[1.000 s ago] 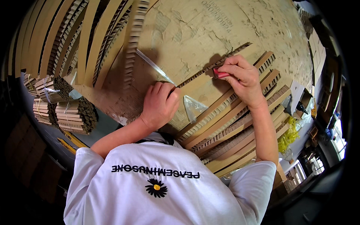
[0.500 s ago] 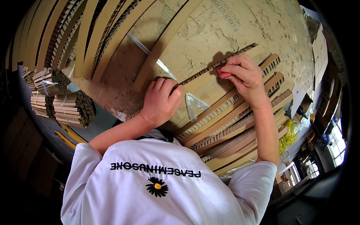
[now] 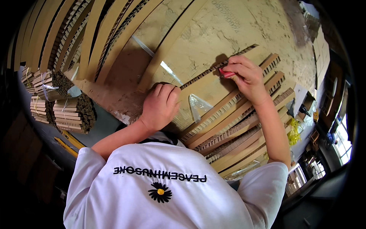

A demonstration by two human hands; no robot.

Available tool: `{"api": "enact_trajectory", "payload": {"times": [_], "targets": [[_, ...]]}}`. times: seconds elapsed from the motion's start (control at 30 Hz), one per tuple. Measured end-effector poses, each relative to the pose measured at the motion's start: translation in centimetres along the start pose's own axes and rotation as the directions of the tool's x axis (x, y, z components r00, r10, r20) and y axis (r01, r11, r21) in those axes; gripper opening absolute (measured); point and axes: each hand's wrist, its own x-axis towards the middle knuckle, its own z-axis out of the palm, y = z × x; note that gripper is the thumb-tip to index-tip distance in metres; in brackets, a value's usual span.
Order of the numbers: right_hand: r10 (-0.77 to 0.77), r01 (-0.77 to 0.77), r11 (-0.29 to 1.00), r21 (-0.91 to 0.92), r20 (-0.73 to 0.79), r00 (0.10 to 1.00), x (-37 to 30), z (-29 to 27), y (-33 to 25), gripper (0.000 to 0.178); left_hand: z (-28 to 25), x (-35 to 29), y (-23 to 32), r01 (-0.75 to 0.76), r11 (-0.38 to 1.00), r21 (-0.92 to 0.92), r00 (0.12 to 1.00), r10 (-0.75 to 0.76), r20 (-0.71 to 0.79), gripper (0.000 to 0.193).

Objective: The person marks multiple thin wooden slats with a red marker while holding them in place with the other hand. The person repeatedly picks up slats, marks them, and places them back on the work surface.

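Note:
My right hand (image 3: 247, 78) is closed round a small red tool (image 3: 226, 73), its fingers pinching it against a honeycomb cardboard strip (image 3: 207, 88). That strip runs slantwise over the brown board, its ridged core showing along the far edge. At the strip's near left end, my left hand (image 3: 161, 105) rests with fingers curled over it; the fingertips are hidden. Clear plastic film (image 3: 199, 107) lies beside the strip, between it and several more honeycomb strips (image 3: 228, 126) nearer to me.
Several long cardboard strips (image 3: 103, 42) stand in rows at the far left. Below them are tied bundles of strips (image 3: 72, 112) and a yellow bar (image 3: 66, 145). The worn brown board (image 3: 274, 34) stretches away in front. Yellow plastic (image 3: 293, 131) hangs at the right.
The view has shifted slightly. My left hand is still curled at the strip's end, its thumb now more tucked. The red tool stays at the strip, tilted a little differently in my right hand.

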Motion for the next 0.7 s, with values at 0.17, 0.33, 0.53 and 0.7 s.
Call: {"api": "enact_trajectory", "payload": {"times": [0.17,0.33,0.53,0.7], "targets": [[-0.003,0.003,1.0,0.009,-0.045,0.999,-0.4,0.4,-0.4,0.017,-0.4,-1.2,0.4,-0.006,0.999,0.048,0.999,0.008,-0.036,0.049],[0.211,-0.182,0.948,0.262,-0.087,0.974,-0.4,-0.9,-2.0,0.014,-1.2,-2.9,0.4,-0.002,0.992,0.126,1.0,0.005,-0.016,0.046],[0.582,0.279,0.65,0.706,-0.7,0.414,-7.7,-6.1,-10.1,0.013,-3.9,0.6,1.0,-0.048,0.97,0.24,0.989,0.081,-0.128,0.044],[0.79,0.249,0.545,0.801,-0.589,0.166,-14.9,0.8,-16.1,0.017,-4.1,5.3,-1.9,0.224,0.846,0.485,0.966,-0.128,-0.224,0.049]]}}
